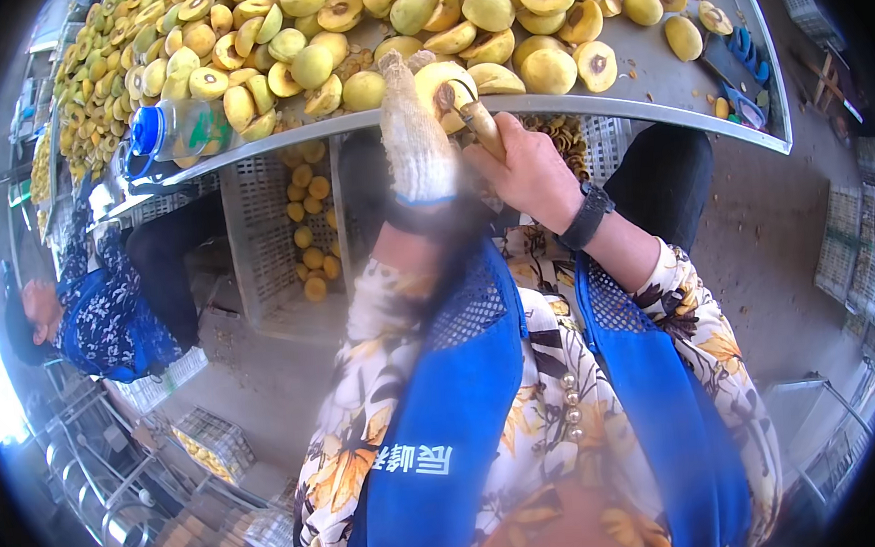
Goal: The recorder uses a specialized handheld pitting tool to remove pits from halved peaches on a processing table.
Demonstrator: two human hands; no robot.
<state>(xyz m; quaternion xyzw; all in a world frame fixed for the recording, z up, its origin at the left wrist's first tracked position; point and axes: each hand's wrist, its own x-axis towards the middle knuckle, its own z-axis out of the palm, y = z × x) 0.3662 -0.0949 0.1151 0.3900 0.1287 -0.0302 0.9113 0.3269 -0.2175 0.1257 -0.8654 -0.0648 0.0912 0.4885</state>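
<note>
My left hand [418, 135], in a cream knitted glove, holds a halved yellow fruit [432, 84] with its brown pit side facing up. My bare right hand [532, 162] grips the wooden handle of a small curved pitting tool [483, 129]. The tool's hooked metal end lies at the centre of the fruit's cut face. Both hands are at the front edge of a metal-rimmed table [585, 104]. Halved yellow-green fruits [549, 71] lie just beyond them, some cut side up. Brown pits [569, 149] show in a crate below the table edge, partly hidden by my right hand.
A large heap of fruit halves [117, 75] covers the table's left. A blue-capped plastic bottle [184, 131] lies at the front edge. Blue-handled scissors [744, 106] are at the right corner. A plastic crate [255, 247] with fruit stands below. A co-worker [109, 316] sits at left.
</note>
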